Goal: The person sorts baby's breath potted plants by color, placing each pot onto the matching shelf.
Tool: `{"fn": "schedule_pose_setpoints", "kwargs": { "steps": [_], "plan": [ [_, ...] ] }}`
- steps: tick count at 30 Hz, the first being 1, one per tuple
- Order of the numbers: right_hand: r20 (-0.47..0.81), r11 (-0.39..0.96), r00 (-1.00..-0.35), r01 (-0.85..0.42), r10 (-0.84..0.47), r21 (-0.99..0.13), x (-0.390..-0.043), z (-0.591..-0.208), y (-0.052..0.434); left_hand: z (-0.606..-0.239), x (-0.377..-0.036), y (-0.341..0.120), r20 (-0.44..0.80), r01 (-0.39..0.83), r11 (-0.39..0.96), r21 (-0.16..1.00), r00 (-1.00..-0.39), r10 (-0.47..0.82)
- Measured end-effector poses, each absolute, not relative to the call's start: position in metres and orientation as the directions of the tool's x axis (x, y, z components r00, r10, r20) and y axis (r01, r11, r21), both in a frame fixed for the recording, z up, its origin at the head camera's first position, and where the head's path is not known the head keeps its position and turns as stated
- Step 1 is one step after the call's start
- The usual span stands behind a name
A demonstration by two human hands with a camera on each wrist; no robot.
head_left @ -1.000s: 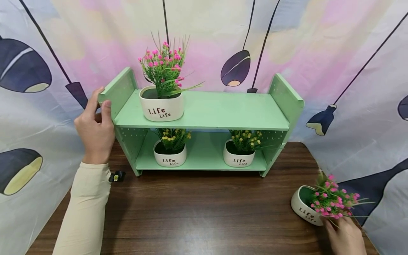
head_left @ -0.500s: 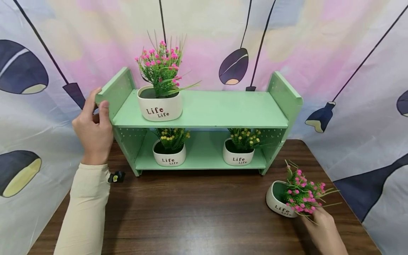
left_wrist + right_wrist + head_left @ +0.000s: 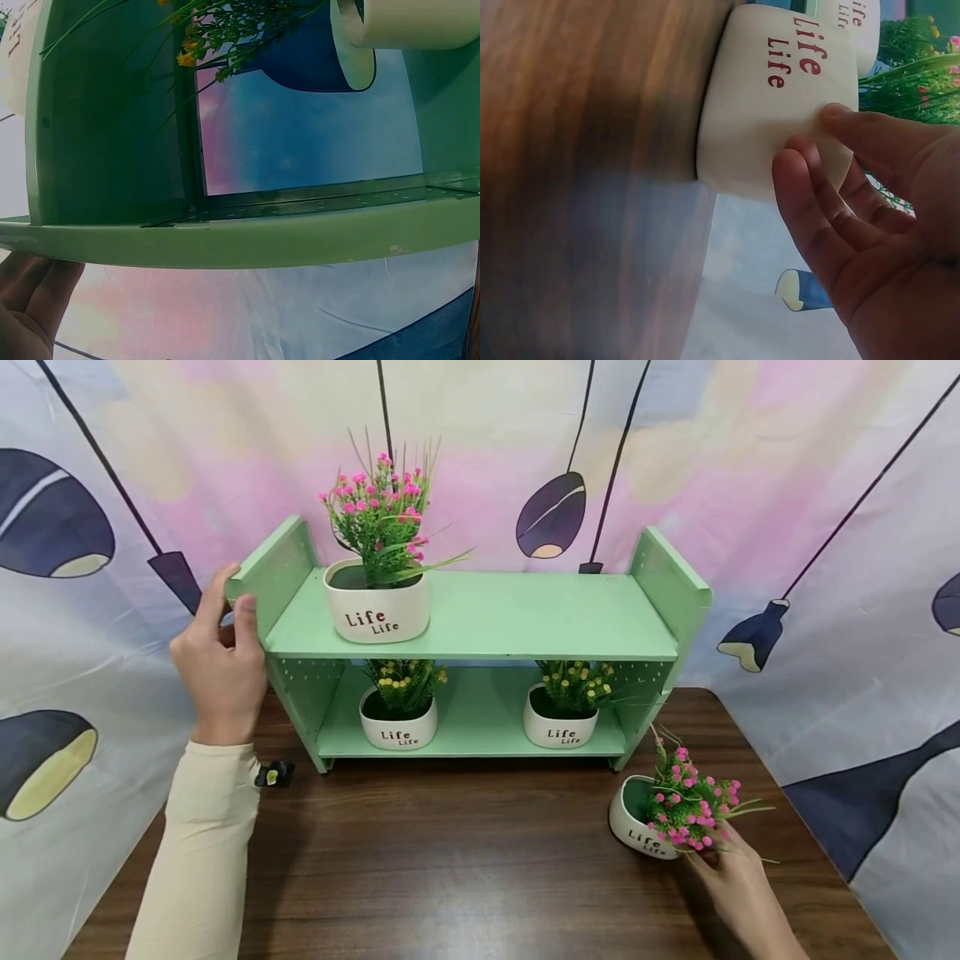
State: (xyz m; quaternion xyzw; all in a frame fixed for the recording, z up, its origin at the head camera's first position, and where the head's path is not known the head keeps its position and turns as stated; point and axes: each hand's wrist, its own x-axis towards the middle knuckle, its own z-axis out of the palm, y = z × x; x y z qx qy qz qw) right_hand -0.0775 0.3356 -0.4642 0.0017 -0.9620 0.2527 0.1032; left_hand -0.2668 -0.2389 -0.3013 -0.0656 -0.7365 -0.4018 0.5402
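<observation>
My left hand [image 3: 223,660] grips the upper front corner of the left side panel of a green two-tier shelf [image 3: 510,618], thumb on the inner side. In the left wrist view, only some fingers [image 3: 49,292] show, against the panel's outer side. At the right, my right hand [image 3: 727,877] holds the end of a white flowerpot [image 3: 641,835] with pink flowers, lettered "Life Life". The right wrist view shows the thumb on the pot's front wall near the rim and the fingers bent at its end. The pot's base is on the brown table [image 3: 450,868].
On the upper shelf at the left stands a white pot [image 3: 378,610] with pink flowers. Two yellow-flowered pots, a left one [image 3: 399,727] and a right one [image 3: 561,727], stand on the lower shelf. A patterned curtain [image 3: 480,460] hangs behind and at both sides.
My right hand and the pink-flowered pot have moved left and slightly toward the shelf across the table. My left hand keeps its place on the shelf.
</observation>
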Motion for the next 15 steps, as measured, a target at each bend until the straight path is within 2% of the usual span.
{"fn": "schedule_pose_setpoints", "kwargs": {
  "steps": [3,10,15],
  "plan": [
    [0.202,0.866,-0.978,-0.053,0.056,-0.497,-0.078,-0.465,0.336,-0.300,-0.267,-0.237,0.847,0.536,0.664,0.522,-0.414,-0.333],
    [0.307,0.879,-0.952,-0.137,0.011,-0.457,-0.073,-0.462,0.332,-0.299,-0.267,-0.236,0.852,0.545,0.662,0.514,-0.414,-0.320],
    [0.469,0.888,-0.881,-0.258,-0.055,-0.381,-0.075,-0.450,0.329,-0.299,-0.266,-0.238,0.855,0.525,0.682,0.510,-0.398,-0.334]
  ]
}}
